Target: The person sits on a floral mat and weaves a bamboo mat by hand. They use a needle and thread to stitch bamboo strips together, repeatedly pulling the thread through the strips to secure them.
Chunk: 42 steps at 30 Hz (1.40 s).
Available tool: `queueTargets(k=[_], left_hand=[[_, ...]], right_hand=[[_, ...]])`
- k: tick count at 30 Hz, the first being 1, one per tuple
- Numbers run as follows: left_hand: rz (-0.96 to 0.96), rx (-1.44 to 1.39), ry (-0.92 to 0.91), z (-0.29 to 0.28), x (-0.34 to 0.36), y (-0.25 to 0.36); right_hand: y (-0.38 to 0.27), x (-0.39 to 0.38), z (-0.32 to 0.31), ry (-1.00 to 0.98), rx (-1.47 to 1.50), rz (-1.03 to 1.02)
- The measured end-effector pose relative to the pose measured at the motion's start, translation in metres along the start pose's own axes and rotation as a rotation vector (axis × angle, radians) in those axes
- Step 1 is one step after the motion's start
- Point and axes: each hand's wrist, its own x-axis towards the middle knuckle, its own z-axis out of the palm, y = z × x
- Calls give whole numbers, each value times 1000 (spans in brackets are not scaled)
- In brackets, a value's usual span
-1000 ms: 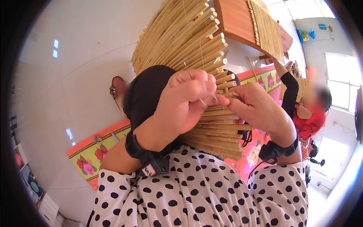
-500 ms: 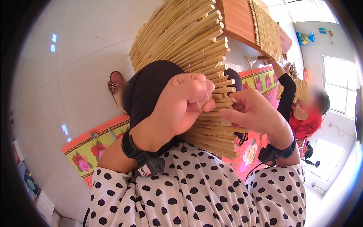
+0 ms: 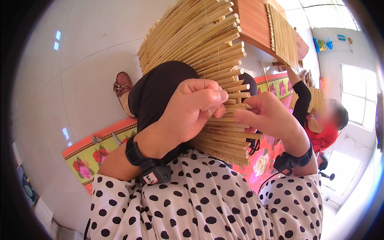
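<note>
A mat of straw-coloured reed stalks (image 3: pixel 188 30) lies across my lap, its cut ends pointing right. My left hand (image 3: pixel 196 102) is closed in a fist over the mat, with thin thread (image 3: pixel 209 112) in its fingers. A fine, straight, needle-like piece (image 3: pixel 204 81) sticks up above that fist; I cannot tell whether it is a needle or taut thread. Just to the right, my right hand (image 3: pixel 270 114) pinches the end of a reed stalk (image 3: pixel 244 106) between thumb and fingers. Its lower fingers are partly hidden behind the stalks.
A wooden table (image 3: pixel 256 24) with another reed mat (image 3: pixel 282 36) stands at the far right. Beyond my right arm, a person in red (image 3: pixel 326 128) reaches toward it. Flowered matting (image 3: pixel 82 166) covers part of the pale tiled floor (image 3: pixel 92 80). Black bands with devices (image 3: pixel 154 170) circle my wrists.
My left hand has turned slightly, and the white thread loop seen at its fingertips is now mostly hidden. My right hand keeps its pinch. The whole view has shifted slightly.
</note>
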Motion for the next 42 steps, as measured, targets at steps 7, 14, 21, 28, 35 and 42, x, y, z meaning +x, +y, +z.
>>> queueTargets(k=[7,14,21,28,35,42], left_hand=[[24,62,-26,0,-2,6],[2,41,-61,-4,-7,8],[64,306,-88,-6,-4,15],[12,966,9,5,-29,45],[169,1268,-66,1,-43,54],[390,1589,-104,-2,-41,57]], right_hand=[[-5,3,0,19,-204,-76],[0,3,4,47,-152,-68],[3,3,3,62,-106,-81],[4,6,5,84,-119,-103],[-2,4,4,47,-180,-30],[-2,0,8,87,-172,-73]])
